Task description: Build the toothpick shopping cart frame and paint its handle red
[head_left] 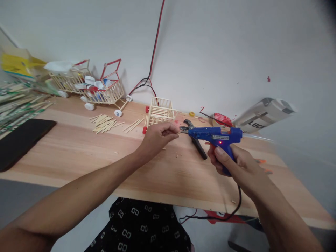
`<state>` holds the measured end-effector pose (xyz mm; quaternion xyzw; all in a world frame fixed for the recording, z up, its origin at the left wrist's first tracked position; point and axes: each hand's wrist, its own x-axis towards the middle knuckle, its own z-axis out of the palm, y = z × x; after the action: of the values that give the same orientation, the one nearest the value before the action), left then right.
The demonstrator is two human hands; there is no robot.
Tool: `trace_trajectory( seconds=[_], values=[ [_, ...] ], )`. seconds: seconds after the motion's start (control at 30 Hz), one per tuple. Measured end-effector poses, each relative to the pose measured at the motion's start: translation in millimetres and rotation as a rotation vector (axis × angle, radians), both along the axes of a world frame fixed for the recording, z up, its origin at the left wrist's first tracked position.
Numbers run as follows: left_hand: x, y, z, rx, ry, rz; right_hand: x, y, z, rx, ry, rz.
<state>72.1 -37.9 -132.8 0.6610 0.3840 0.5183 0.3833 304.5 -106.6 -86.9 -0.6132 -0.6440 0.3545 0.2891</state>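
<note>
Just left of the glue gun [202, 133], by its nozzle [184, 132]: left hand [161, 134], thumb and fingertips pinched together; cannot tell whether a stick sits between them. Right hand [236, 161] wrapped round the gun's handle, fingers by the trigger. Gun roughly level, red light [220, 142] lit, glue stick [257, 137] protruding at its rear. Basket [160, 112] left of and beyond the gun, on the table, partly behind the left hand. Pliers [199, 148] lie beneath the gun; loose sticks [103, 123] farther left of it.

Judgement: nozzle probably hot, so fingertips should stay off it. Steady both wrists, squeeze lightly for a small dab, and let any glue string break well away from the basket.
</note>
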Motion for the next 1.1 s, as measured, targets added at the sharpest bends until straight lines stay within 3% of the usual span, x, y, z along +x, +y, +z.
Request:
trace_trajectory(
  seconds=[1.1],
  values=[
    [-0.6, -0.4, -0.3, -0.02, -0.014, -0.01, -2.4, -4.6, 4.7, 0.091, 0.002, 0.008]
  ],
)
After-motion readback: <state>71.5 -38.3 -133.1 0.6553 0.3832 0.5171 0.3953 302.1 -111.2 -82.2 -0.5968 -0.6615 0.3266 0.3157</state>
